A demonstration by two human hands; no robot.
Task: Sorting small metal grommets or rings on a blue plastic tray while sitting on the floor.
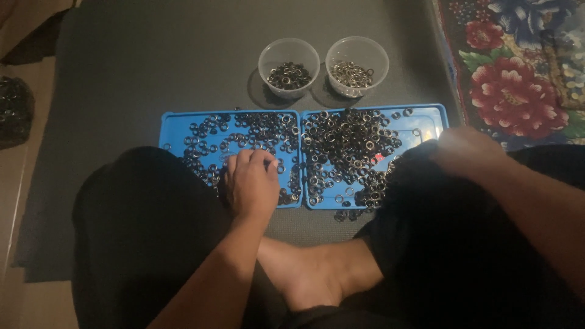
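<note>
My left hand (pixel 251 183) rests palm down on the left blue tray (pixel 173 125), fingers curled among small metal rings (pixel 262 131); whether it pinches one is hidden. My right hand (pixel 466 149) lies on my right knee at the right tray's (pixel 429 116) near corner, fingers bent, nothing visible in it. Many dark and brassy rings (pixel 347 143) lie heaped on the right tray. Beyond the trays stand two clear plastic cups: the left cup (pixel 289 68) holds dark rings, the right cup (pixel 357 66) holds lighter rings.
Everything sits on a dark grey mat (pixel 152 61). A flowered cloth (pixel 518 67) lies at the right. A dark bag of rings (pixel 13 109) is at the far left. My crossed legs and a bare foot (pixel 311 274) fill the near side.
</note>
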